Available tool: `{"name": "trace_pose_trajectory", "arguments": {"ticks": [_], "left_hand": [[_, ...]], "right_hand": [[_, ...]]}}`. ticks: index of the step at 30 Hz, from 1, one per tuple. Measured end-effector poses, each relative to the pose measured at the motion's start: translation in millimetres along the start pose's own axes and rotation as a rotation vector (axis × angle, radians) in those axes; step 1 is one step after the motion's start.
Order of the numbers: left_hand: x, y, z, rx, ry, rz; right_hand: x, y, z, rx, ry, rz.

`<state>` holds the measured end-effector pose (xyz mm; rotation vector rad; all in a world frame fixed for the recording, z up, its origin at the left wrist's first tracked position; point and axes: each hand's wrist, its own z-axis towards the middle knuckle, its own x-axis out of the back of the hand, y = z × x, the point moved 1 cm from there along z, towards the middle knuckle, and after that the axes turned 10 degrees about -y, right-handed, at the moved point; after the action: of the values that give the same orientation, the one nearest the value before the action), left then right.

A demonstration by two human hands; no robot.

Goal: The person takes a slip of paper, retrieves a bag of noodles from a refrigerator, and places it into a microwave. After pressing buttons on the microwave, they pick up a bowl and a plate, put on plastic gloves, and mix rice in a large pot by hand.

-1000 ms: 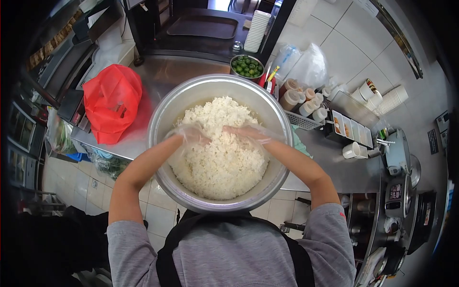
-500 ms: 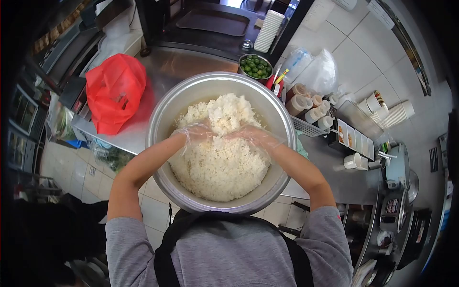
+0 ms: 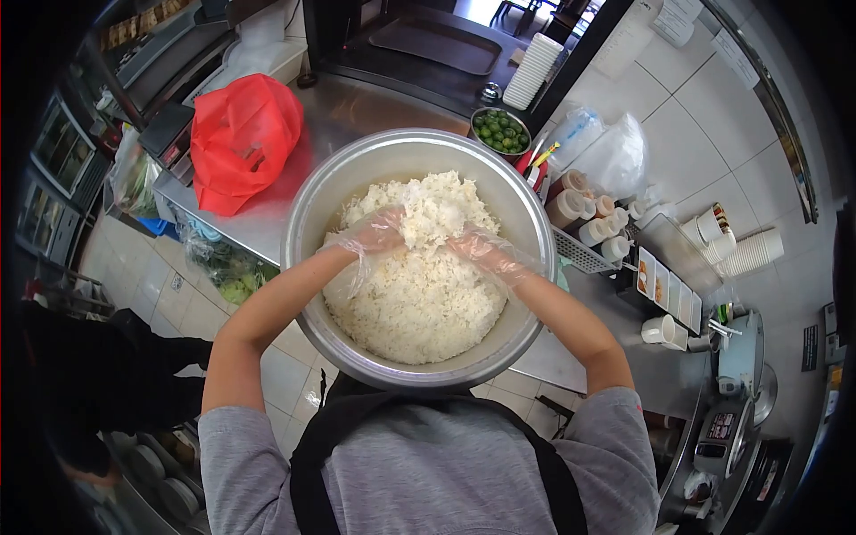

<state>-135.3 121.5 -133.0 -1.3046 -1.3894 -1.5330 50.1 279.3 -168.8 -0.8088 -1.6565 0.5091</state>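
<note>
A big metal pot (image 3: pixel 308 192) of cooked white rice (image 3: pixel 419 308) is right in front of me. Both my hands are inside it, in clear plastic gloves. My left hand (image 3: pixel 379 232) cups the left side of a heaped clump of rice. On the opposite side, my right hand (image 3: pixel 481 250) presses against the same clump. The clump sits between the two hands, above the flatter rice nearer to me. Fingertips of both hands are partly hidden by the rice.
A red bag (image 3: pixel 247 143) lies on the steel counter (image 3: pixel 343 111) at left. Beyond the pot's rim are a bowl of small green fruits (image 3: pixel 501 132), stacked white containers (image 3: pixel 535 71) and sauce bottles (image 3: pixel 593 230). A person in dark clothes (image 3: pixel 98 370) is at left.
My hands have drawn up around the rice clump, and more of their backs now shows. The surroundings have shifted in view as the camera turned slightly.
</note>
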Motion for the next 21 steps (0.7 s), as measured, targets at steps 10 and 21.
{"name": "trace_pose_trajectory", "arguments": {"ticks": [10,21], "left_hand": [[37.5,16.5,-3.4,0.384,-0.068,-0.299],[8.6,1.0,-37.8,0.528,-0.252,-0.326]], "right_hand": [[21.6,-67.0,-8.7,-0.409,-0.201,-0.079],[2.9,-85.5,7.5,-0.324,-0.374,0.272]]}}
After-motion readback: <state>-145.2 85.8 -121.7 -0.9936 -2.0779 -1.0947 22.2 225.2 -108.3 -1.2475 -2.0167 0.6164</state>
